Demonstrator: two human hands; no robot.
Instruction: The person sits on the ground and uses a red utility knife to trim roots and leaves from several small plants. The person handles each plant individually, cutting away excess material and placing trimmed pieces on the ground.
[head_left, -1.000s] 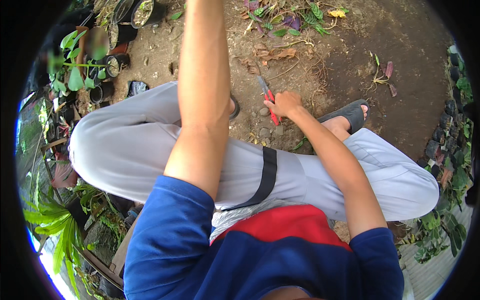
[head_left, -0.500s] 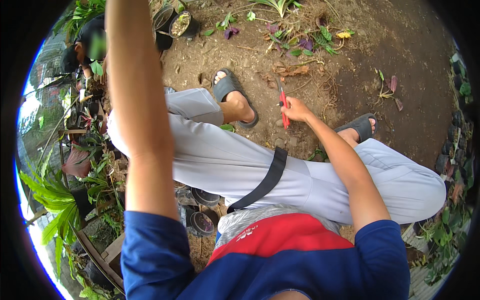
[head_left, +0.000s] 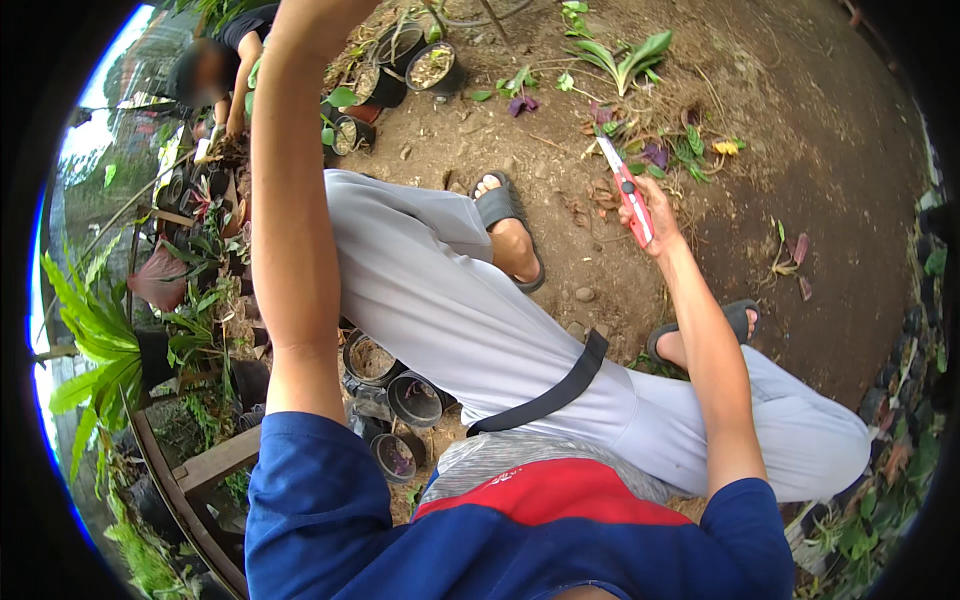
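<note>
My right hand (head_left: 662, 225) is raised over the bare soil and grips a red utility knife (head_left: 626, 190), its blade end pointing up and away. My left arm (head_left: 290, 200) stretches straight up the picture and my left hand runs out past the top edge, so it is hidden. I sit in grey trousers (head_left: 450, 310) and dark sandals (head_left: 505, 215), with a blue and red shirt (head_left: 520, 520) at the bottom. Cut leaves and purple plant bits (head_left: 650, 150) lie on the soil just beyond the knife.
Black pots (head_left: 415, 395) stand beside my left leg, more pots (head_left: 432, 65) sit at the top. Green plants (head_left: 100, 340) and a wooden bench edge (head_left: 215, 460) fill the left. Another person (head_left: 215, 65) crouches at the upper left. Dark stones line the right rim (head_left: 915, 330).
My right hand has lifted the red knife off the ground and up. The view has swung left, and my left arm has moved left while still reaching upward.
</note>
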